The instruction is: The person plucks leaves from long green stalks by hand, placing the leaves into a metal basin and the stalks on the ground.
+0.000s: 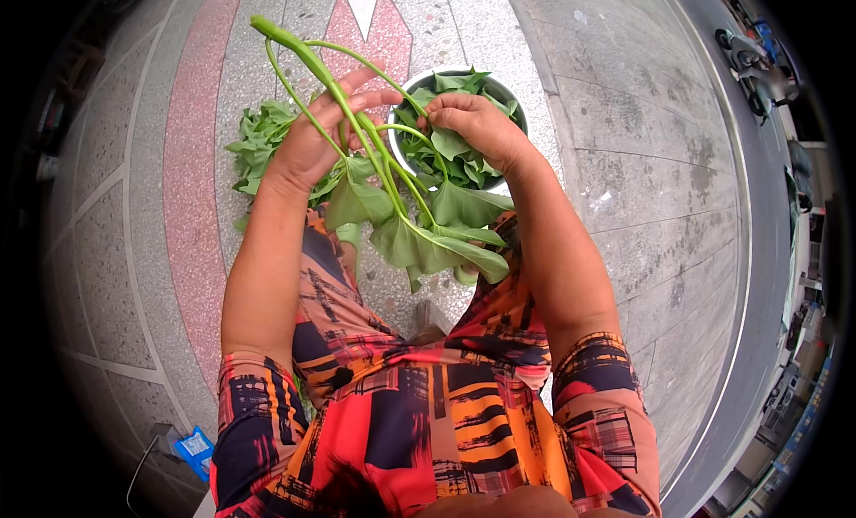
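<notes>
A thick green stem [287, 40] of a leafy vegetable slants across my left hand [304, 147], held there with some fingers spread beyond it. Several thin stalks branch from it, and its broad leaves [435, 247] hang over my knees. My right hand [478, 127] pinches one of these stalks near a leaf [449, 143], thumb and fingertips together. Below the right hand stands a round metal bowl [523, 120], holding plucked green leaves [471, 171]. A heap of leafy greens [254, 147] lies on the floor beside my left wrist, partly hidden by the forearm.
Speckled stone paving [394, 301] with a pink band [190, 183] lies underfoot. Between my legs shows part of a wooden-looking object [431, 321]. A blue packet [196, 453] is at the lower left. On the right, a road [719, 43] carries a motor scooter [745, 56].
</notes>
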